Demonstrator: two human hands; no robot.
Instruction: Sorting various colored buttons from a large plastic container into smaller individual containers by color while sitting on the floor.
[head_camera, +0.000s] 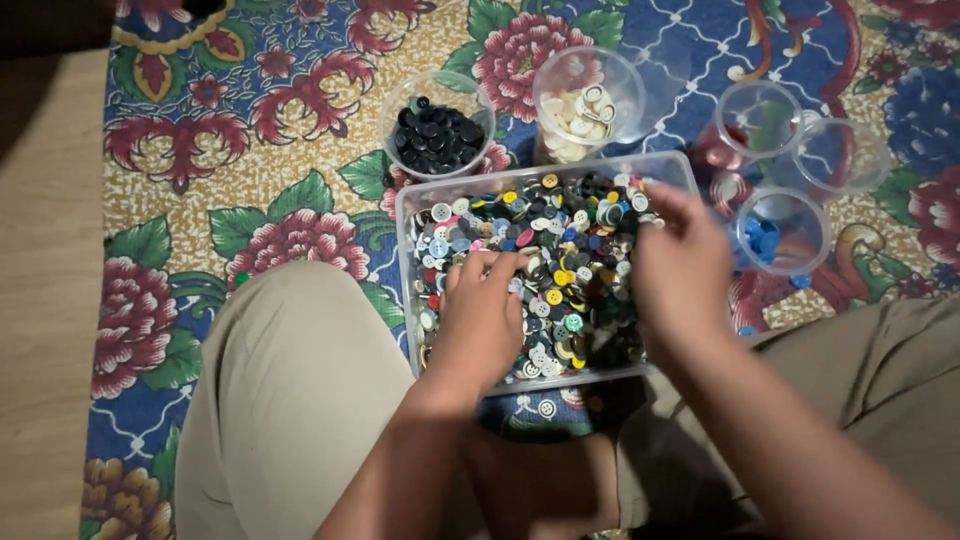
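- Head view looks down on a clear plastic tub (405, 215) full of mixed buttons (570, 255), set on a flowered cloth (250, 150) between the person's knees.
- Left hand (480, 320) lies palm down on the buttons in the near left part of the tub, fingers (490, 265) bent and spread into the pile; whether it pinches any single button cannot be told.
- Right hand (680, 265) hovers over the right side of the tub, blurred, fingers loosely curled; whether it grips anything cannot be told.
- Beyond the tub's far left corner stands a clear cup of black buttons (437, 135), just beside the tub.
- Beyond the tub's far edge, near its middle, stands a clear cup of cream buttons (578, 112), touching or nearly touching the rim.
- Right of the tub sits a cup of blue buttons (765, 238), close to the right hand.
- Farther right and beyond the tub are two more clear cups (760, 120), their contents unclear.
- One blue button (800, 281) lies on the cloth right of the tub.
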